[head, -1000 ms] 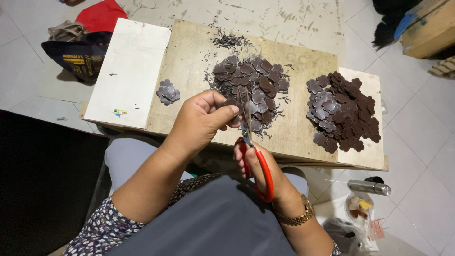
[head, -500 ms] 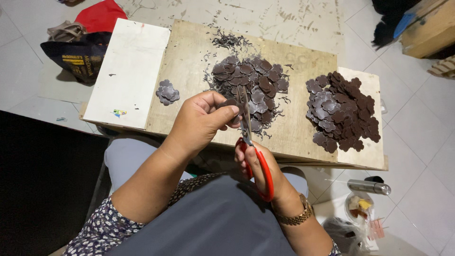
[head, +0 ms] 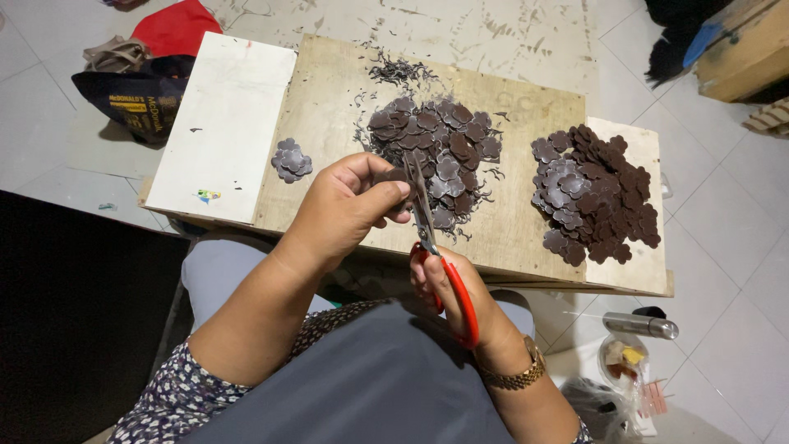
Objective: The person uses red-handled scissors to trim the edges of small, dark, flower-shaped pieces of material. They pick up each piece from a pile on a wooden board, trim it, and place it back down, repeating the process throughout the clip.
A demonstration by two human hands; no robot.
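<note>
The left hand (head: 345,210) pinches one small dark brown flower-shaped piece (head: 397,175) between thumb and fingertips, holding it just above the near edge of the plywood tabletop (head: 526,107). The right hand (head: 452,288) is closed through the red handles of a pair of scissors (head: 436,251), whose blades point up and meet the piece right beside the left fingertips; the blades look nearly closed on it.

Three heaps of the same brown pieces lie on the tabletop: a tiny cluster (head: 291,160) to the left of the left hand, a large middle pile (head: 448,152) just behind the blades, and another large pile (head: 596,193) well off to the right. Individual pieces in the big piles are too many to count. One white board (head: 222,123) lies at the left end.
</note>
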